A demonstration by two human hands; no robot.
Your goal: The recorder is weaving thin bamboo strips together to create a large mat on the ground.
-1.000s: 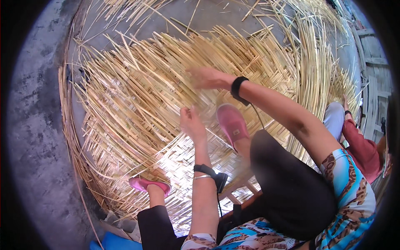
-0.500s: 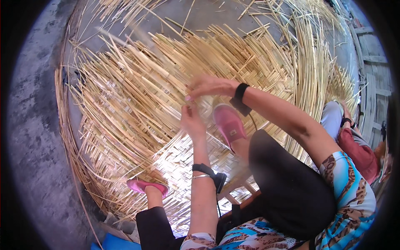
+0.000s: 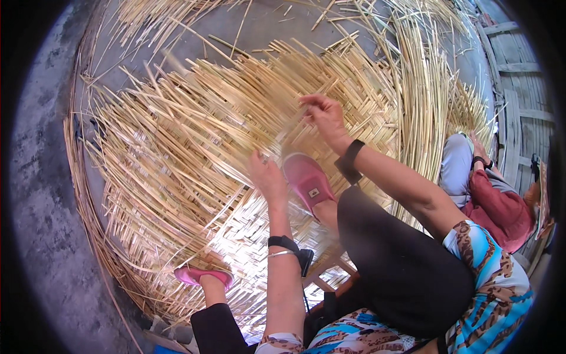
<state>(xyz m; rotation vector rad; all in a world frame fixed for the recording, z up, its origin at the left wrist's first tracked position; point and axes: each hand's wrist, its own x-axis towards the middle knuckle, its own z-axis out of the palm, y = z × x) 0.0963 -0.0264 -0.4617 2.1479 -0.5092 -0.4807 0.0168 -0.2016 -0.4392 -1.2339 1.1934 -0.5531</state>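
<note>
My left hand (image 3: 265, 176) is raised above the woven bamboo mat (image 3: 244, 224), fingers bent around a pale bamboo strip blurred by motion. Up and to the right, my right hand (image 3: 324, 121) has loosely curled fingers at blurred strips; what they grip is unclear. Long loose strips (image 3: 153, 130) fringe and overlie the weave. One pink shoe (image 3: 303, 180) is on the mat between my hands, the other (image 3: 200, 275) at lower left.
Another person in red (image 3: 492, 209) crouches at right, a hand (image 3: 477, 141) on the strips, beside slatted wooden panels (image 3: 525, 88). A grey concrete strip (image 3: 41, 189) runs along the left. More loose strips (image 3: 147, 17) lie on grey floor at the top.
My right hand has moved up and right, away from my left hand, which shifted slightly left. The blurred strips moved. The view has shifted a little.
</note>
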